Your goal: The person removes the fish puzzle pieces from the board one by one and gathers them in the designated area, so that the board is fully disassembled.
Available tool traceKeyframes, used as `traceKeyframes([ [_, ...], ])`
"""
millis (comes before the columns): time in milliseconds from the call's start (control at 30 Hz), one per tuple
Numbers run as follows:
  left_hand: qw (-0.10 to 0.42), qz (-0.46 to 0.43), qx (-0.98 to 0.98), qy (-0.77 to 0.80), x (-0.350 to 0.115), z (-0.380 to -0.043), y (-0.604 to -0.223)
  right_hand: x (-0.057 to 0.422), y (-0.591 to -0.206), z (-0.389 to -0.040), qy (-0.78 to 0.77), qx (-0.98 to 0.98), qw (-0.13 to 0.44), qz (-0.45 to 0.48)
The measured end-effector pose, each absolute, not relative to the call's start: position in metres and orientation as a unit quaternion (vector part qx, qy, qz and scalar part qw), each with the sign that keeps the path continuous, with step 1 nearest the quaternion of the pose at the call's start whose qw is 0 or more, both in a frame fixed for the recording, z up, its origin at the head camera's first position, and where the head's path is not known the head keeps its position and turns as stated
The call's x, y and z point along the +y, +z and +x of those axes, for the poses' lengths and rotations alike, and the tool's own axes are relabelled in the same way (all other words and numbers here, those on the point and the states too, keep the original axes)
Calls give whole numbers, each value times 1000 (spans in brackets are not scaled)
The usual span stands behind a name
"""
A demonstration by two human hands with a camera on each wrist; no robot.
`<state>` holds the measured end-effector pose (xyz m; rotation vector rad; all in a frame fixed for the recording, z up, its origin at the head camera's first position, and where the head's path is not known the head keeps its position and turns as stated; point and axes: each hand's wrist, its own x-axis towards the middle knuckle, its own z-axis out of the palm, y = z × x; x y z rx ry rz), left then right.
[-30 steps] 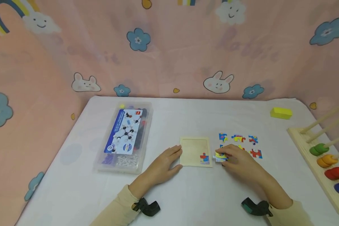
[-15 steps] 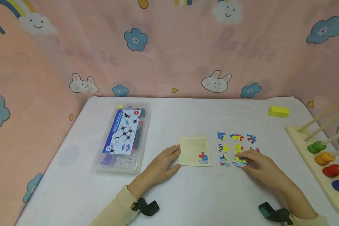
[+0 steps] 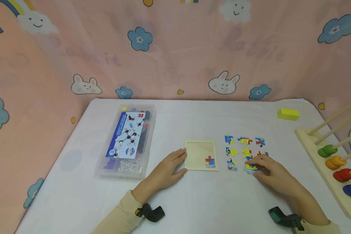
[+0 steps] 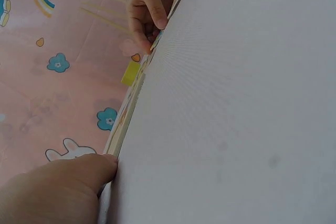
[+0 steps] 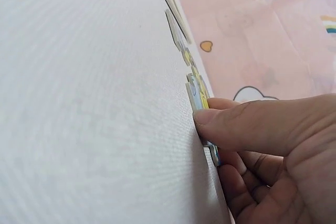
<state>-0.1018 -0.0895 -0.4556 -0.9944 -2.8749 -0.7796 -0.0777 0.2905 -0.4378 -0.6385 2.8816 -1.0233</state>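
Note:
A shallow wooden puzzle board lies mid-table in the head view, one red-and-blue puzzle piece in its lower right corner. My left hand rests flat beside it, straight fingers touching its left edge. To the right, my right hand pinches a yellow-and-blue puzzle piece low on the table, at the near side of the loose pieces. The right wrist view shows the thumb on the edge of this piece; the fingers behind it are partly hidden.
Loose pieces lie in rows right of the board, among them a blue-and-yellow one. A clear plastic case stands left. A yellow block sits at the back right. A wooden bead rack lines the right edge.
My right hand has moved right with its piece, away from the board to the near row of loose pieces, and lowered it there. The left hand stays at the board.

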Motion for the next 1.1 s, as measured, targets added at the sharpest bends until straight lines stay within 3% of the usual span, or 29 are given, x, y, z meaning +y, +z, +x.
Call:
traceKeyframes([
  [833,5,-324,-911,-254,-90,-103,-456,280,-437,-79,-377,898,-36,-225],
  [1100,9,-325,-911,-252,-90,-103,-455,254,-427,-79,-368,904,0,-218],
])
